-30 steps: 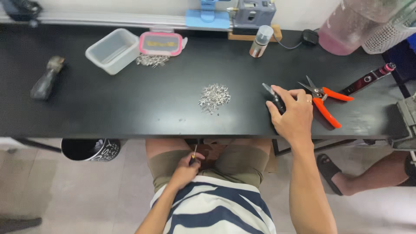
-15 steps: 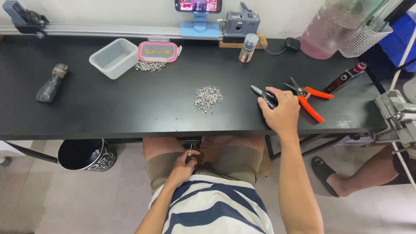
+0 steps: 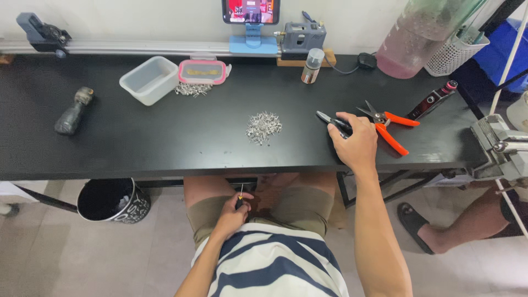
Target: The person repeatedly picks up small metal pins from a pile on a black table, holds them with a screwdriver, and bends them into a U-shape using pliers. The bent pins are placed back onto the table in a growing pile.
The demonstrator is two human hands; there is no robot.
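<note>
Your hands split — one on the counter (image 3: 137, 143), one in your lap.
Right hand (image 3: 356, 142) closes over black-handled pliers (image 3: 333, 121) at the counter's right, beside orange snips (image 3: 391, 125) — stiff, weighty; hold the handles. Left hand (image 3: 234, 215) pinches a thin, light screwdriver (image 3: 240, 197).

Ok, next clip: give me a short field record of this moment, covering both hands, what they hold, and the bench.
Right hand: on the black table, over black-handled pliers
Left hand: in the lap, holding a small screwdriver
Beside right hand: orange-handled cutters
Table centre: pile of small metal parts
Back left: clear plastic box, pink-rimmed lid
Under table: black bin
</note>
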